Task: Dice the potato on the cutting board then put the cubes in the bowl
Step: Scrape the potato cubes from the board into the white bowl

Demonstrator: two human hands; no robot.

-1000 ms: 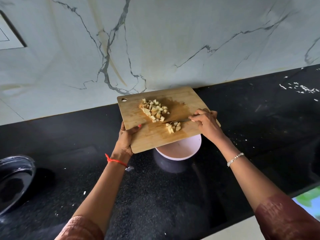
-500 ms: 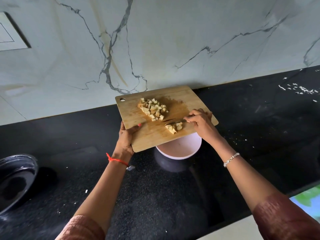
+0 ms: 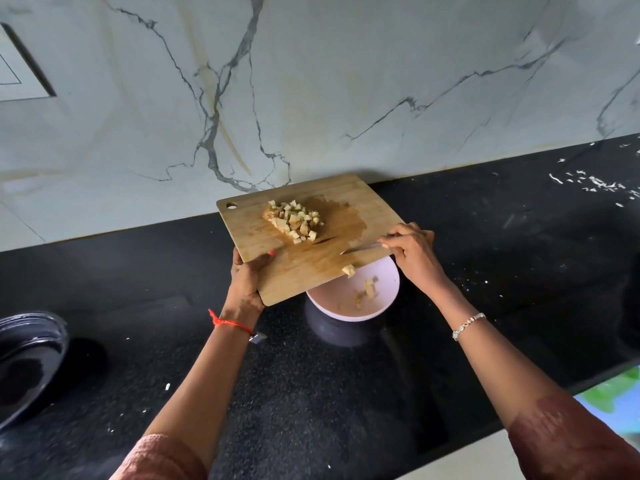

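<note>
Veined marble wall (image 3: pixel 346 81); black speckled granite counter (image 3: pixel 311 393).

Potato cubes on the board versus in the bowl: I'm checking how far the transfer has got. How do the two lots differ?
The cubes on the board are many, packed in one heap; the cubes in the bowl are few and loosely spread. The board's cubes sit on the cutting board, which the left hand holds up; the bowl's cubes lie inside the pink bowl. Both are small pale yellow pieces.
</note>
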